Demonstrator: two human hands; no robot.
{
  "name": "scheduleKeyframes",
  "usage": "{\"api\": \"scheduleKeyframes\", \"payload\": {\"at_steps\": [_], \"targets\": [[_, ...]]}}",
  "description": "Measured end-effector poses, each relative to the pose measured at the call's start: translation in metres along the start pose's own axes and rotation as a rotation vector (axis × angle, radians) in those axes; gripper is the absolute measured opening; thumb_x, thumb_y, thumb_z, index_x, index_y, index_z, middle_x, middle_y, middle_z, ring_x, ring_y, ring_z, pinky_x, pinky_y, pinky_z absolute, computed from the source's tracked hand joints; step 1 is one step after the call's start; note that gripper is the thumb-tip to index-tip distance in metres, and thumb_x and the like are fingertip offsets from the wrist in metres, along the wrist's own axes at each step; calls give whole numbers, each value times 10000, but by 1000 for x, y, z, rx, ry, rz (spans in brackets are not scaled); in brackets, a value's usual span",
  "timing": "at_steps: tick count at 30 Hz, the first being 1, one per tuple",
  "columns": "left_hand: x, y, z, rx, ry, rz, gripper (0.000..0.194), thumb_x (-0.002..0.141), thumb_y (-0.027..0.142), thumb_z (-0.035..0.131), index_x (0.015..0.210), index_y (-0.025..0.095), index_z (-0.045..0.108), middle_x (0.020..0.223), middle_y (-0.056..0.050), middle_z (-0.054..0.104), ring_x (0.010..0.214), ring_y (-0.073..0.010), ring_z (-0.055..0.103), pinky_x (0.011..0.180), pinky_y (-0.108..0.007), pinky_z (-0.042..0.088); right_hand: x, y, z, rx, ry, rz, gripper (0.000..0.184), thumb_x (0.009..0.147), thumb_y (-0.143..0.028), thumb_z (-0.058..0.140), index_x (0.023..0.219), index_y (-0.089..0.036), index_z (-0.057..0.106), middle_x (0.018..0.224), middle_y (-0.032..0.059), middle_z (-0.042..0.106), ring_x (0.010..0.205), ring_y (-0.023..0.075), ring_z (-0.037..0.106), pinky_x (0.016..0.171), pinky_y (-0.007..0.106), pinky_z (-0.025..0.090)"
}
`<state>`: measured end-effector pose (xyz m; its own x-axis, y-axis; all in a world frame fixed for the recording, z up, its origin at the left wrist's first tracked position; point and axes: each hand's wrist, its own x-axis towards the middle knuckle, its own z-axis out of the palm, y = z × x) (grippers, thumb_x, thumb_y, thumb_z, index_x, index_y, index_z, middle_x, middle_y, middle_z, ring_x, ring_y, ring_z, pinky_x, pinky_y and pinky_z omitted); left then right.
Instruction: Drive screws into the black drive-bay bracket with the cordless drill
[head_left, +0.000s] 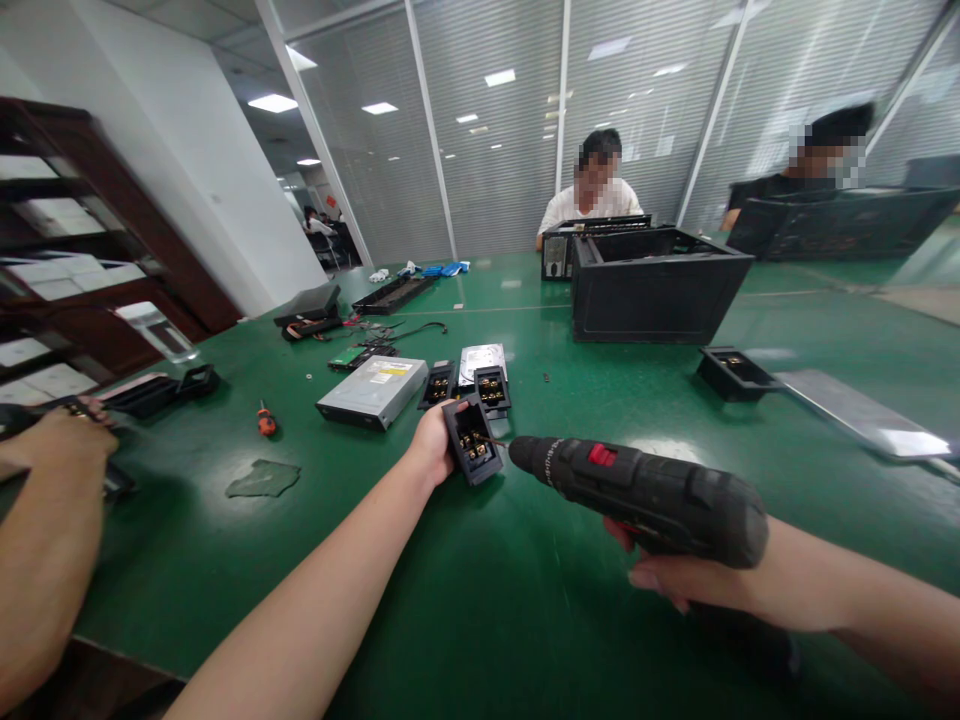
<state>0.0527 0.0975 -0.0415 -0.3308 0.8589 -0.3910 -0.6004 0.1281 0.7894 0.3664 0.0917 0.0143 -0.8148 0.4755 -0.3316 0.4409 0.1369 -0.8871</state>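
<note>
The left hand (435, 442) curls its fingers around a black plastic box (469, 424) over the green table (405, 590); the right hand (679, 578) wraps a cordless drill (637, 492). Ideally, brace the box and align the bit (496, 442) squarely.

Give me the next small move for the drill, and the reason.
Probably line the drill up with one brass-coloured fitting in the small black box: the left hand holds the box, and the right hand has the drill's bit pointing toward its open side.

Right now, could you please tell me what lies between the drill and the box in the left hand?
The head view shows a thin bit running from the drill toward the box.
</note>
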Motion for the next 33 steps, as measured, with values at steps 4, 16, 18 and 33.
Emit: {"api": "scheduleKeyframes", "payload": {"at_steps": [4, 16, 18, 33], "targets": [[-1, 1, 1, 5, -3, 0, 188, 670, 296, 573, 784, 154, 620, 666, -86, 672, 572, -253, 639, 568, -414, 519, -1, -1, 0, -13, -10, -2, 299, 792, -314, 643, 1039, -184, 537, 667, -31, 575, 587, 156, 575, 581, 300, 522], [-3, 1, 3, 10, 6, 11, 177, 670, 284, 568, 778, 153, 615, 663, -82, 671, 570, -250, 642, 562, -408, 521, 2, 13, 0, 13, -3, 1, 368, 780, -379, 668, 1075, -199, 542, 786, 9, 614, 593, 152, 588, 578, 309, 546], [-5, 2, 5, 7, 15, 9, 165, 671, 277, 566, 771, 154, 611, 659, -80, 669, 567, -247, 641, 560, -404, 520, 1, 14, 0, 18, -6, -2, 368, 780, -379, 670, 1076, -200, 543, 788, 9, 614, 594, 151, 590, 575, 306, 548], [-5, 2, 6, -3, 24, 8, 160, 673, 274, 560, 764, 151, 608, 659, -84, 664, 574, -247, 638, 568, -404, 516, 0, 7, 0, -17, 19, -10, 337, 779, -358, 670, 1058, -219, 541, 870, 19, 605, 580, 140, 584, 553, 286, 539]]}}
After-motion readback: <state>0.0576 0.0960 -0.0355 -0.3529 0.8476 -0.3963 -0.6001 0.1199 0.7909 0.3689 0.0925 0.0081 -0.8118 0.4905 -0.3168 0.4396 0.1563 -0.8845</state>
